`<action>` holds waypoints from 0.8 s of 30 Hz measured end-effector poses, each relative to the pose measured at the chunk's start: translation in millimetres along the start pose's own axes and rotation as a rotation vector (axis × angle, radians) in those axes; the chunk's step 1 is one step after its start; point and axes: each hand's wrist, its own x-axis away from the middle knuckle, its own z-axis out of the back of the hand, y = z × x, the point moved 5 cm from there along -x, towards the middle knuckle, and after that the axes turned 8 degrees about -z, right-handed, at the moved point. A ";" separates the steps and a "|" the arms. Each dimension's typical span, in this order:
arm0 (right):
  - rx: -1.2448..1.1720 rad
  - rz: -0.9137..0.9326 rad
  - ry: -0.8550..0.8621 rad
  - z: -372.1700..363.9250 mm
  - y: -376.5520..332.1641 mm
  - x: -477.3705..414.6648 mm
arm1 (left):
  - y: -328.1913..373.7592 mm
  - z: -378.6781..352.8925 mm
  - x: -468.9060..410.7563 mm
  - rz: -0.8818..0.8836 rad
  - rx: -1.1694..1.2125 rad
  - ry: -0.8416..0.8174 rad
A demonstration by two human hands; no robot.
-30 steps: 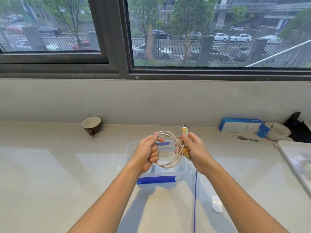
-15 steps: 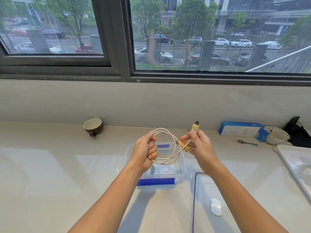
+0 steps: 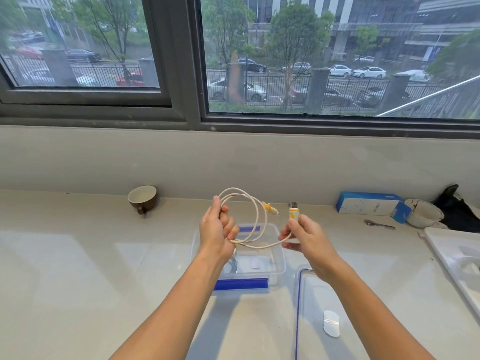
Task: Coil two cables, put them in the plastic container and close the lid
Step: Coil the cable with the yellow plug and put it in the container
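I hold a cream-white cable [image 3: 255, 216] looped in the air above the clear plastic container [image 3: 279, 258]. My left hand [image 3: 218, 233] is closed around the left side of the loops. My right hand [image 3: 304, 239] pinches the cable just below its yellow USB plug [image 3: 294, 213]. The other yellow plug [image 3: 271, 208] sticks out free from the top of the loop. Something grey, perhaps a second cable [image 3: 233, 263], lies in the container, mostly hidden behind my left wrist. The clear lid [image 3: 311, 294] with a blue seal lies flat to the container's right.
A brown cup [image 3: 142, 198] lies on its side at the back left. At the back right are a blue box [image 3: 368, 206], a spoon [image 3: 379, 224], a white bowl [image 3: 422, 213] and a black object [image 3: 457, 209]. A white tray [image 3: 457, 258] sits at the right edge.
My right hand has moved right, away from the left, pulling the USB end out and opening the coil. The second plug has come free of my hand.
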 end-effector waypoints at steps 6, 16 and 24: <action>-0.318 -0.180 -0.087 2.4 19.1 -4.6 | -0.5 -4.3 2.2 0.085 0.116 -0.088; -0.367 -0.263 -0.383 2.0 11.0 -20.5 | -2.5 -16.3 11.3 0.227 0.074 -0.253; -0.410 -0.215 -0.417 6.0 -4.6 -22.2 | -6.1 -18.7 14.9 0.240 0.071 -0.242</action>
